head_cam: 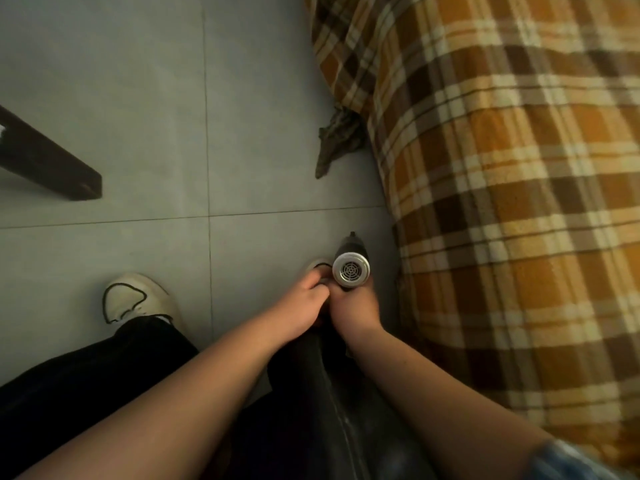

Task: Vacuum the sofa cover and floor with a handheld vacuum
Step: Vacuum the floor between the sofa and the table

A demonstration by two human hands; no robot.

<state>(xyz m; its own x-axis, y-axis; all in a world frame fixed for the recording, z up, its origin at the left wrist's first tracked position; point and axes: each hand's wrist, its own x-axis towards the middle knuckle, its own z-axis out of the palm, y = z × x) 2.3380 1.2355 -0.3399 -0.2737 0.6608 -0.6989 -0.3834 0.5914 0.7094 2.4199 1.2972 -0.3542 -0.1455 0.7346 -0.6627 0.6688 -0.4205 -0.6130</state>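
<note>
A small handheld vacuum [351,263] with a round silver rear grille points its dark nozzle down and away at the grey tiled floor [138,116], right beside the sofa. My right hand [353,308] is wrapped around its handle below the grille. My left hand [304,303] rests against the same handle from the left, fingers curled at it. The sofa cover [512,188], an orange, brown and cream plaid cloth, fills the right side and hangs to the floor.
A crumpled dark rag [337,140] lies on the tiles against the sofa base ahead. A dark furniture leg [45,161] slants in at the left. My white shoes [136,301] and black trousers are below the hands.
</note>
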